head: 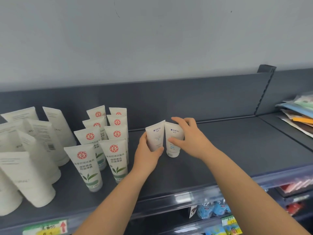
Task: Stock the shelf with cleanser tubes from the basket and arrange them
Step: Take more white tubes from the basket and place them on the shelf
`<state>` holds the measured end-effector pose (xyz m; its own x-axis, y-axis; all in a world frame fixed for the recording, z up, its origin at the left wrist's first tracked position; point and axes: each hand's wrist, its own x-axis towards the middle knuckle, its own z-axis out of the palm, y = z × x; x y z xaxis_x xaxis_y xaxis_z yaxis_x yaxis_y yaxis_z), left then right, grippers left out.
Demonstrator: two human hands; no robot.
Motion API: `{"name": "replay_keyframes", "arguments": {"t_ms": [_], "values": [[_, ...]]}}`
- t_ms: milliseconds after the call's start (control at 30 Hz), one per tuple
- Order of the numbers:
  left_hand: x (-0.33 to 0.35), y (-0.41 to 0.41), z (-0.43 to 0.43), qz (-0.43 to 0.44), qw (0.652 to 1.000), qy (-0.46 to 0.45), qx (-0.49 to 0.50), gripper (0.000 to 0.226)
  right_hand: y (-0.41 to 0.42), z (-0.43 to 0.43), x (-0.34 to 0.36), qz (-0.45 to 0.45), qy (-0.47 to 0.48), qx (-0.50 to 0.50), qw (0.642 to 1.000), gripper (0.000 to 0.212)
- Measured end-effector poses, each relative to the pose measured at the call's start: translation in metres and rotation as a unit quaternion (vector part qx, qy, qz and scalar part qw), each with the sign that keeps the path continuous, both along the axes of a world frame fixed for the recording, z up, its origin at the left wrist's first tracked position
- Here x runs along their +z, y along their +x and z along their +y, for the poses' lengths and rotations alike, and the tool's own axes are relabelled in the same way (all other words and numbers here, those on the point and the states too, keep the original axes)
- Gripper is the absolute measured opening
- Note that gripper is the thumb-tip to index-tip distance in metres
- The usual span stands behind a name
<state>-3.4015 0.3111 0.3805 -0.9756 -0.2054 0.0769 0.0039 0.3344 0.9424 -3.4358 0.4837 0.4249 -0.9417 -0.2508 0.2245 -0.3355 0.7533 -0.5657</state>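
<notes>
The person's left hand [149, 150] grips the left of two small white plastic cleanser tubes with blue lettering [155, 135], thumb across its lower front and fingers curled behind. The right hand [188, 138] grasps the right small white tube [175, 132], thumb on its front and fingers curled over its far shoulder. Both tubes stand cap-down on the dark grey metal shelf [228, 146], their crimped tops tilted together and touching, labels facing near. That looks like squaring a fresh pair into a row that faces the shopper, each hand steadying one tube so that neither tips. The basket is not in view. Just to the left stand the white tubes with red round emblems and green leaf print [115, 158], in two columns running from near to far. Farther left are taller plain white tubes [33, 150], some of them leaning. The gap between the left hand and the nearest leaf-print tube is narrow, so a sideways nudge that way risks knocking the column over. To the right the shelf floor lies open up to the grey upright divider [264, 92], beyond which is a stack of flat coloured packets [298, 114]. The grey back panel [186, 99] is well behind the pair, and the clear front rail [186, 196] marks the near edge, so there is room to add tubes near, far and right.
</notes>
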Motion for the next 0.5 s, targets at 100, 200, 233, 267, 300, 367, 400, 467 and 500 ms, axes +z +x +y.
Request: {"name": "replay_keyframes", "arguments": {"t_ms": [100, 200, 233, 267, 300, 367, 400, 467, 500], "values": [[0.004, 0.017, 0.004, -0.012, 1.000, -0.015, -0.003, 0.079, 0.013, 0.007, 0.004, 0.053, -0.010, -0.016, 0.998, 0.068], [0.008, 0.039, 0.009, -0.015, 0.998, -0.055, -0.013, 0.077, 0.031, 0.017, 0.005, 0.080, 0.015, -0.031, 0.996, 0.060], [0.009, 0.047, 0.011, -0.016, 0.997, -0.071, -0.018, 0.075, 0.038, 0.021, 0.005, 0.085, 0.027, -0.034, 0.995, 0.057], [0.010, 0.056, 0.013, -0.012, 0.996, -0.089, -0.024, 0.074, 0.045, 0.024, 0.004, 0.087, 0.039, -0.035, 0.995, 0.055], [0.011, 0.066, 0.014, -0.005, 0.994, -0.107, -0.027, 0.075, 0.052, 0.027, 0.003, 0.087, 0.050, -0.033, 0.994, 0.053], [0.015, 0.087, 0.014, 0.003, 0.989, -0.141, -0.035, 0.081, 0.068, 0.032, 0.000, 0.084, 0.076, -0.020, 0.993, 0.052], [0.017, 0.098, 0.013, 0.005, 0.986, -0.163, -0.041, 0.082, 0.075, 0.034, -0.003, 0.082, 0.088, -0.011, 0.993, 0.052], [0.018, 0.119, 0.006, 0.007, 0.976, -0.211, -0.054, 0.078, 0.091, 0.034, -0.008, 0.073, 0.106, 0.008, 0.992, 0.052], [0.017, 0.129, 0.001, 0.008, 0.968, -0.243, -0.058, 0.077, 0.098, 0.032, -0.011, 0.067, 0.113, 0.019, 0.991, 0.053]]}}
